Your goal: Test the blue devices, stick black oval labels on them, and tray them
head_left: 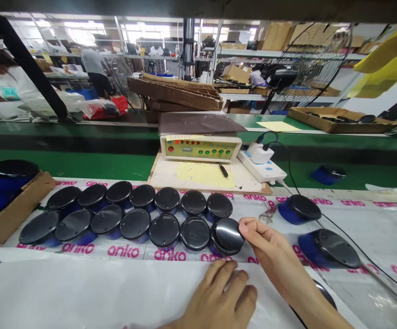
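Note:
Two rows of blue units with round black tops [164, 230] stand on the printed plastic sheet. At the right end of the front row, my right hand [263, 237] pinches the edge of a glossy black disc [228, 235], which lies tilted over the last unit. My left hand [220, 292] rests palm down on the white sheet [82, 292], just in front of that unit, its fingers bent and slightly apart, with nothing seen in it. Whether anything lies beneath its palm is hidden. Part of another black round piece [325, 294] shows behind my right forearm.
Two blue units [333, 248] with black tops stand at the right beside a cable. A cardboard box [16, 210] of units is at the left. Behind are a control box [200, 150], a power strip [262, 167] and a tray [342, 119]. Two people are in the background.

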The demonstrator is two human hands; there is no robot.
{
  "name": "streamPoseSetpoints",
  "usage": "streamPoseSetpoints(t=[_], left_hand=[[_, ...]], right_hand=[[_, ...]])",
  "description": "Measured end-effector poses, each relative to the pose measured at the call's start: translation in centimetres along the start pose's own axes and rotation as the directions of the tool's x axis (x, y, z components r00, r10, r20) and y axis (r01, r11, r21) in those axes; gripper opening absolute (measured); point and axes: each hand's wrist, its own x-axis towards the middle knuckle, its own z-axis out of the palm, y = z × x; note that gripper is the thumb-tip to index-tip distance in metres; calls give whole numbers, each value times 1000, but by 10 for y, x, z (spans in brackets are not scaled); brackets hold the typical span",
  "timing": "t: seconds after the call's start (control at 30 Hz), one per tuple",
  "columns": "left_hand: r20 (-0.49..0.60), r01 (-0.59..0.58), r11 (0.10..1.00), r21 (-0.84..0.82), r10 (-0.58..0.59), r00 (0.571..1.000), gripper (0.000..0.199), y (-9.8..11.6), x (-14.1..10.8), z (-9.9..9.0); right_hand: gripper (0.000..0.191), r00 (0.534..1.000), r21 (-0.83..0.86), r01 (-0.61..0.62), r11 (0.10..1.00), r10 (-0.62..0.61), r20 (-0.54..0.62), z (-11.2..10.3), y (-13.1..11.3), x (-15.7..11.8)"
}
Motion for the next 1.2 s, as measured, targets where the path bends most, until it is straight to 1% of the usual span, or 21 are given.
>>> streamPoseSetpoints(t=[0.1,0.23,0.4,0.57,0.77,0.87,1.07,1.2], left_hand=[[-15,43,999,20,-43,999,23,2,2,-1],[-34,104,994,18,-104,994,29,5,3,0],[-17,116,993,10,-116,993,30,5,5,-1],[-6,106,994,11,-106,994,36,6,4,-2],[3,99,995,14,-99,995,37,5,6,-3],[14,93,995,18,-94,996,35,3,7,-3],[-6,106,994,9,-106,994,37,5,6,-2],[0,105,994,6,-105,994,38,5,6,-2]], right_hand=[[36,999,27,-35,999,34,33,-2,-1,-2],[34,998,20,-32,999,31,48,-2,-1,1],[35,998,-8,-45,999,45,43,-2,1,3],[34,997,-29,-42,999,43,62,-6,3,3],[33,998,-80,-15,997,19,59,-7,6,4],[32,998,-95,3,995,3,59,-7,7,4],[30,997,-182,74,980,-68,35,-5,6,3],[30,994,-224,111,968,-110,19,-1,2,3]])
